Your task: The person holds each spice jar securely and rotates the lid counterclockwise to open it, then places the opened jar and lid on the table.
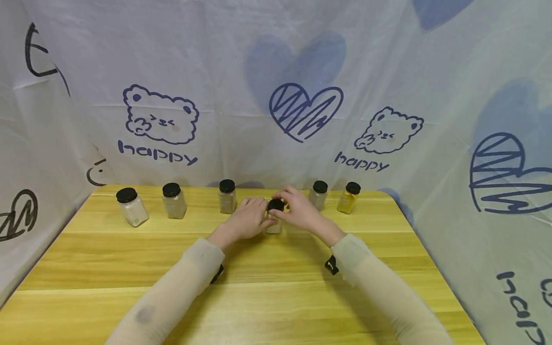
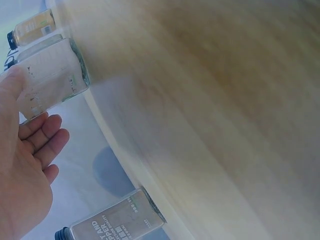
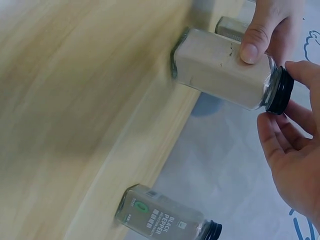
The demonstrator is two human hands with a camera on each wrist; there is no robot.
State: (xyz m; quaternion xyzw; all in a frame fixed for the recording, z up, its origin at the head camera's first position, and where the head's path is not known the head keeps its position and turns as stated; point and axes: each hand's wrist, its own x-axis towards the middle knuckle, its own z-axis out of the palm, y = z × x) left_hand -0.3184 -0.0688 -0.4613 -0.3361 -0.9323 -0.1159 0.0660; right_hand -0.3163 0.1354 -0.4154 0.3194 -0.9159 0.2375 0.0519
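A square glass spice jar (image 3: 220, 67) of pale powder stands upright on the wooden table in the head view, between both hands. My left hand (image 1: 245, 219) grips its body, the thumb laid along one face in the right wrist view. Around the black lid (image 3: 281, 92), which sits on the jar's neck, my right hand (image 1: 298, 208) pinches with thumb and fingertips. The label side of this jar is hidden. Closest to my right hand is a grey jar (image 3: 160, 215) marked black pepper; another grey jar (image 1: 227, 200) is nearest my left hand.
Along the table's (image 1: 276, 297) back edge stand more black-lidded jars: a white-filled jar (image 1: 134, 211) and a grey-filled jar (image 1: 174, 205) at the left, a yellow-filled jar (image 1: 347, 201) at the right. A printed cloth (image 1: 233, 62) hangs behind and at both sides.
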